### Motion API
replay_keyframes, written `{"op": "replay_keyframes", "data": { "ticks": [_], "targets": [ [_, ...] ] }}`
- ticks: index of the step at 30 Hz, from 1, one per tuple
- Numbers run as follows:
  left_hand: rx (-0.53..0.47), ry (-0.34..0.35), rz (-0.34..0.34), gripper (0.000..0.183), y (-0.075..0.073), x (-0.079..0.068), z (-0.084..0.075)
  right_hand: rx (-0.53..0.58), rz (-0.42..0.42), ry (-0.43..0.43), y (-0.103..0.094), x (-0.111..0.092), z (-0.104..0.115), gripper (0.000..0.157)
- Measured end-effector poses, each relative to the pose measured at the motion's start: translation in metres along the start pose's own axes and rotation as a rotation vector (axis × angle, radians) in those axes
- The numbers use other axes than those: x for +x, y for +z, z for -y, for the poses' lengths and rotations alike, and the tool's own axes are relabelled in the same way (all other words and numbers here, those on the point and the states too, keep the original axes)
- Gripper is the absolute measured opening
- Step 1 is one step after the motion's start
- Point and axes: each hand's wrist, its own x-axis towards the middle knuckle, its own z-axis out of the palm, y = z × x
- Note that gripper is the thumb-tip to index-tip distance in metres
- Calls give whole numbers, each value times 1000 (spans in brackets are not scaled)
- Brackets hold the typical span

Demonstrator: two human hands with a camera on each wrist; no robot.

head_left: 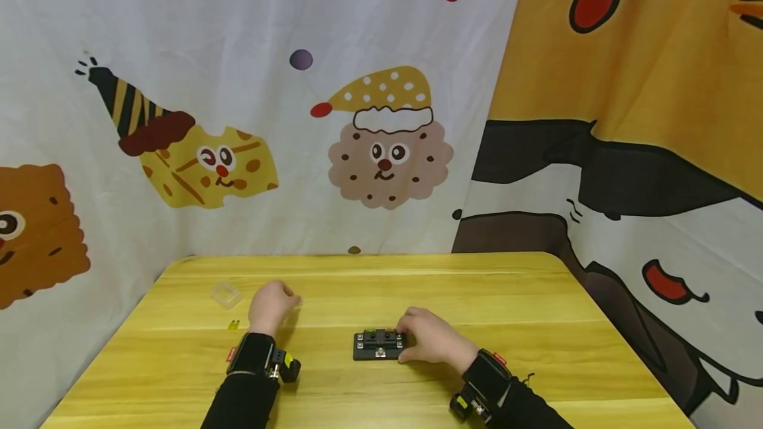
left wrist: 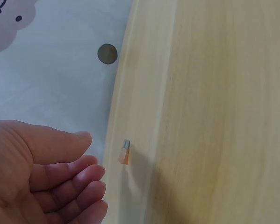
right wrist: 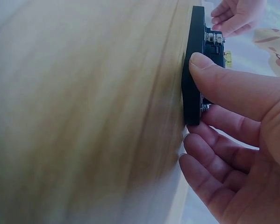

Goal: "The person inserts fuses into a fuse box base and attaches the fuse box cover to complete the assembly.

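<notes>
In the head view, my left hand (head_left: 271, 308) is over the left half of the table, fingers loosely bent. The left wrist view shows a gap between its thumb and fingers. Just past these fingertips is a small orange piece with a metal end (left wrist: 125, 152). My right hand (head_left: 435, 339) grips the right end of a black block with metal screw terminals (head_left: 379, 353). In the right wrist view, the thumb presses one face of the block and fingers curl behind its end, hiding part of it. A little yellow-green shows on the block's top.
A clear plastic box (head_left: 226, 294) sits at the table's back left. Closer in, small yellow pieces (head_left: 234, 324) lie beside my left hand. A printed cloth (head_left: 286, 217) hangs behind the wooden table (head_left: 334, 396).
</notes>
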Motion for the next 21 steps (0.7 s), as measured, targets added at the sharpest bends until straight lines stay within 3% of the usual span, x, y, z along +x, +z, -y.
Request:
{"op": "replay_keyframes", "data": {
  "ticks": [12,21],
  "targets": [
    [19,-73,4,18,4,11,4,-4,-3,-5,-1,1,0,41],
    [18,-111,29,28,9,14,5,11,-4,0,-1,1,0,41]
  ]
}}
